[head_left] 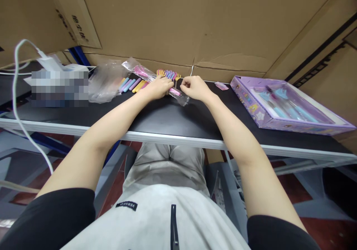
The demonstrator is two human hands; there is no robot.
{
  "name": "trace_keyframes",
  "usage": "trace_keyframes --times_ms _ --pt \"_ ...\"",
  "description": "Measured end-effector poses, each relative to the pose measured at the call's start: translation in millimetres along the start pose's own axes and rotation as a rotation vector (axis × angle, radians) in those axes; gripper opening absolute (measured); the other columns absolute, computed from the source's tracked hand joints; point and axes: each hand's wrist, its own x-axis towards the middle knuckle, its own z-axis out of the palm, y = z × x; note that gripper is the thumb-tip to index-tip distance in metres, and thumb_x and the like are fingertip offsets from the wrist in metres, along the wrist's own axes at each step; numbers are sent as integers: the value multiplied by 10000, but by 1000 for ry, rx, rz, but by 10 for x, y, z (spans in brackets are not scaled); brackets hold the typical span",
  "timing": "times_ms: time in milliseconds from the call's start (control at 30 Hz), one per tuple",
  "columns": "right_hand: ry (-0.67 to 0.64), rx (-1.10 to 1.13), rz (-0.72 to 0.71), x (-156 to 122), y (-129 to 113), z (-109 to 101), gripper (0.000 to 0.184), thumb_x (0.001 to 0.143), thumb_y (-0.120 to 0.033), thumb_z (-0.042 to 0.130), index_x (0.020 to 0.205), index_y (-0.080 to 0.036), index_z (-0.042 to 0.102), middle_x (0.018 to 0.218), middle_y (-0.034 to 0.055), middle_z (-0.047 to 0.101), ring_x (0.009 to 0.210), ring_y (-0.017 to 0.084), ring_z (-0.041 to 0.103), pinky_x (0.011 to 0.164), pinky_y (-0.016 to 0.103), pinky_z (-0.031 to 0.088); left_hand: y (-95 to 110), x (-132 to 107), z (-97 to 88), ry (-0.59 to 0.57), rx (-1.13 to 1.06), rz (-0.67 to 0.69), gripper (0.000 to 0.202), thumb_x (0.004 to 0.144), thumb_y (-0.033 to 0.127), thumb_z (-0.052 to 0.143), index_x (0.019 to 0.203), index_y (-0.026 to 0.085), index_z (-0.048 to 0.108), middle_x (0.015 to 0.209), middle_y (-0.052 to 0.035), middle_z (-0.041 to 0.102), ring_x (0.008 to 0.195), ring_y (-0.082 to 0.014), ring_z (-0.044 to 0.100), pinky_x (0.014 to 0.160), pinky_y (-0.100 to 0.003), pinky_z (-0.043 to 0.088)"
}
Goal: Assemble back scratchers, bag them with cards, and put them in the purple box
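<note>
My left hand (161,87) is closed over a pink fork (141,71) in a clear plastic sleeve (182,100), which lies slantwise on the black table. The fork's pink handle end shows just right of the fingers. Behind this hand, yellow, purple and pink forks (169,74) lie side by side, their handles (130,85) partly showing on its left. A single yellow fork (177,77) lies between my hands. My right hand (196,87) hovers close to the sleeve's end, fingers curled into a pinch; whatever they hold, if anything, is hidden.
Left of the forks lie crumpled clear plastic bags (107,81). A white cable (17,94) hangs at the far left. On the right stands a purple box (259,122) with packaged blue items, beside small pink cards (221,85). Cardboard (206,27) walls the back.
</note>
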Motion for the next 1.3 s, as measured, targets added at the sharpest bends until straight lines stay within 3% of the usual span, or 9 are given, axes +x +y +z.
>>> trace_keyframes --times_ms 133,267,400,667,833,967,1033,1133,1300 --pt "-9 18 -14 3 -15 87 279 955 -383 676 1050 -135 762 1018 119 786 894 223 665 812 304 465 43 30 32 27 -49 24 347 885 33 486 1105 124 738 1051 -200 753 1090 -354 698 1008 -494 474" --pt "-106 16 -19 -7 -50 160 259 974 -362 670 988 -113 742 956 115 782 842 197 646 779 286 441 73 61 81 37 -43 47 352 886 27 481 1138 123 707 1097 -202 736 1105 -358 687 997 -483 481" --pt "-103 -18 -13 -8 -90 161 223 971 -313 654 923 -114 744 880 103 766 797 193 621 754 291 423 102 81 89 44 -56 53 321 928 51 463 1137 120 696 1116 -218 724 1111 -370 678 1012 -503 490" --pt "-12 -159 55 -37 -152 81 255 1004 -334 630 1060 -125 764 1040 209 773 1049 354 714 960 407 516 130 46 -23 180 -99 -47 365 961 157 517 1293 163 670 1225 -197 719 1233 -378 646 1129 -582 444" --pt "133 -200 135 -33 69 -104 401 1020 -405 650 1215 -64 733 1128 270 724 1223 463 672 1097 589 494 61 -33 -115 197 -86 -119 443 954 179 552 1391 159 621 1347 -213 688 1329 -396 605 1151 -605 430" --pt "152 -178 169 15 409 -193 445 985 -450 724 1153 -40 766 1066 277 720 1280 500 656 1109 644 482 15 -58 -136 155 -83 -151 374 981 188 521 1326 147 660 1316 -231 693 1287 -405 619 1121 -615 450" --pt "121 -157 176 45 551 -186 432 934 -480 792 1075 -72 791 1012 267 731 1280 496 664 1102 630 496 4 -61 -132 128 -75 -137 332 979 192 530 1270 156 687 1274 -220 705 1273 -401 623 1107 -599 462" --pt "-9 -217 311 74 647 -158 369 845 -458 884 921 -106 800 959 279 750 1202 499 712 1039 615 542 1 -62 -124 82 -57 -110 272 976 197 542 1178 158 720 1197 -196 719 1244 -379 641 1078 -545 486" --pt "-245 -318 397 54 558 -184 284 837 -397 893 732 -160 776 700 207 722 873 410 789 881 535 610 7 -50 -111 7 -35 -105 231 971 196 551 1055 143 759 1113 -185 729 1165 -354 683 1006 -478 516"
